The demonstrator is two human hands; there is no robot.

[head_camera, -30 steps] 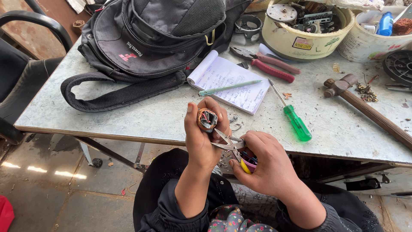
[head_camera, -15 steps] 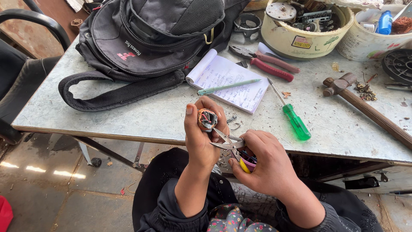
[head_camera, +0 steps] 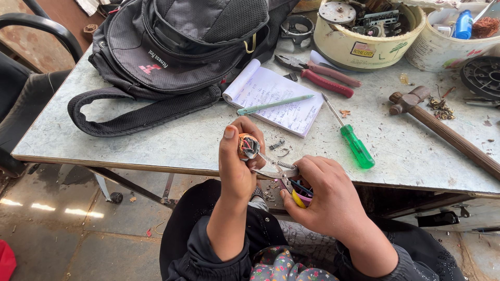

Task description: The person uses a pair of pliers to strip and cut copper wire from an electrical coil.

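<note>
Barely any change from a second ago: same grip, same spot, tool tip nudged a touch closer into the wires. Steady fine work, then, not a shift to something new.

Far off to the left of the hands, black backpack (head_camera: 172, 47) slumped on the table (head_camera: 156, 140), strap looped toward the edge. Left hand (head_camera: 237, 166) raised above the lap, fingers and thumb wrapped tight round a small wound part (head_camera: 248, 145), orange rim and coloured wires showing at the top. Just beyond its fingertips, notepad (head_camera: 278, 99) with a green pen (head_camera: 275, 104) lying across it. Right hand (head_camera: 325, 200) just beside the left, closed on the handles of small spring pliers (head_camera: 281, 174), yellow and dark grips peeking from the palm, tip reaching left into the part. Whether the tip is actually pinching a wire: cannot tell. Beyond the right hand, green-handled screwdriver (head_camera: 355, 143) on the table, red-handled pliers (head_camera: 323, 78) farther back, then a hammer (head_camera: 442, 130) lying away to the right. Two tubs of spare parts at the far edge, well apart from both hands.
</note>
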